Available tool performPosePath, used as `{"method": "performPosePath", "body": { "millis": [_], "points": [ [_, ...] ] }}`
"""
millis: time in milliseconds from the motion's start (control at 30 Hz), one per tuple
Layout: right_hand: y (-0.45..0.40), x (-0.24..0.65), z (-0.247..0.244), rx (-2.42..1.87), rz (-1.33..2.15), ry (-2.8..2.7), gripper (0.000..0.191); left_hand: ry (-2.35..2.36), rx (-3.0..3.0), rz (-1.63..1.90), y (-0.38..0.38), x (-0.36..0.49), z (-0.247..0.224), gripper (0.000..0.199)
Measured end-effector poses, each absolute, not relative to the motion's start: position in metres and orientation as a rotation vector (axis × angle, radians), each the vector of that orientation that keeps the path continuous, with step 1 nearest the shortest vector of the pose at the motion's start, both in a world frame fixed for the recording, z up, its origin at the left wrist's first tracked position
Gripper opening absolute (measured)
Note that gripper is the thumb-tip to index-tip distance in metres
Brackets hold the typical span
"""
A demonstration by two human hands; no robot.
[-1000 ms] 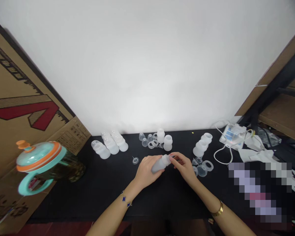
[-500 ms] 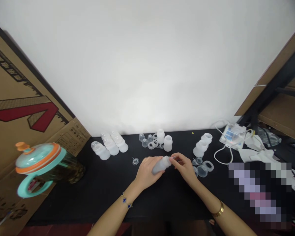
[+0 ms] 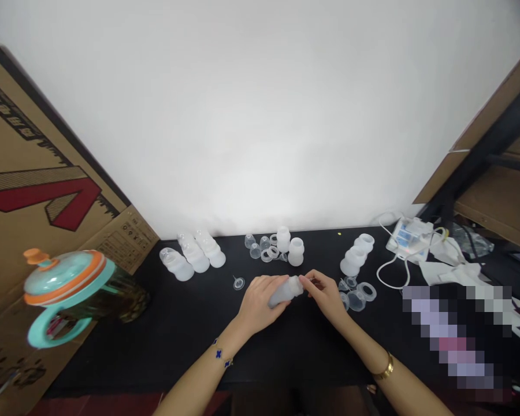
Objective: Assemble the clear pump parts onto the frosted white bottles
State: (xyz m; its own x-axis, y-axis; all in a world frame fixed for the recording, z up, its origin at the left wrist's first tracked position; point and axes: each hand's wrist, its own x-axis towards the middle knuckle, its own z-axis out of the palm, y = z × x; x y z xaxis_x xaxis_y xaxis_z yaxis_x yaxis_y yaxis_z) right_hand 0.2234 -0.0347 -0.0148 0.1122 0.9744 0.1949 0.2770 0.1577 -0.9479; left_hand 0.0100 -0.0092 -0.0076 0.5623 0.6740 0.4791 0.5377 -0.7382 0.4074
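Observation:
A frosted white baby bottle (image 3: 281, 293) lies tilted in my left hand (image 3: 260, 301), whose fingers wrap round its body, with the neck pointing right. At the neck end, my right hand (image 3: 323, 293) has its thumb and fingertips pinched against the bottle's top; whatever small piece they grip is too hidden to make out. Just left of my left hand lies a small clear disc with a thin stem (image 3: 238, 283). Close beside my right hand are a clear dome-shaped cap (image 3: 356, 300) and a ring (image 3: 367, 291).
Capped bottles (image 3: 193, 256) stand at the left back. Clear nipples and rings (image 3: 265, 248) lie at the centre back beside two open bottles (image 3: 296, 252). More open bottles (image 3: 354, 260) stand right. A large teal-lidded jug (image 3: 69, 277), a cardboard box (image 3: 34, 173) and a cabled power strip (image 3: 409, 238) flank the table.
Both hands stay at nearly the same spot. The bottle's neck has turned slightly, and my right fingertips have shifted a little against its top.

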Motion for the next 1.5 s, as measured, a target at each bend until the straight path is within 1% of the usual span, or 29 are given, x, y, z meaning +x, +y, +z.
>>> {"method": "performPosePath", "body": {
  "millis": [200,533,600,733,900,1133,1500],
  "points": [
    [-0.035,0.222,-0.013,-1.320,0.862,-1.381,0.044,1.000,2.588,0.936,-0.010,0.010,-0.006,0.046],
    [-0.035,0.221,-0.011,-1.341,0.832,-1.418,0.053,0.975,2.611,0.929,-0.010,0.011,-0.009,0.048],
    [-0.035,0.221,-0.012,-1.344,0.852,-1.397,0.051,0.986,2.603,0.945,-0.010,0.011,-0.009,0.048],
    [-0.034,0.221,-0.014,-1.272,0.904,-1.278,0.035,1.030,2.602,0.966,-0.008,0.009,-0.008,0.050],
    [-0.032,0.222,-0.017,-1.163,0.981,-1.273,0.039,1.048,2.605,0.994,-0.006,0.005,-0.009,0.052],
    [-0.030,0.224,-0.020,-1.123,1.038,-1.312,0.035,1.033,2.619,0.979,-0.003,0.005,-0.015,0.055],
    [-0.027,0.226,-0.028,-1.125,1.017,-1.338,0.036,1.030,2.570,0.950,-0.001,0.005,-0.012,0.056]
  ]
}}
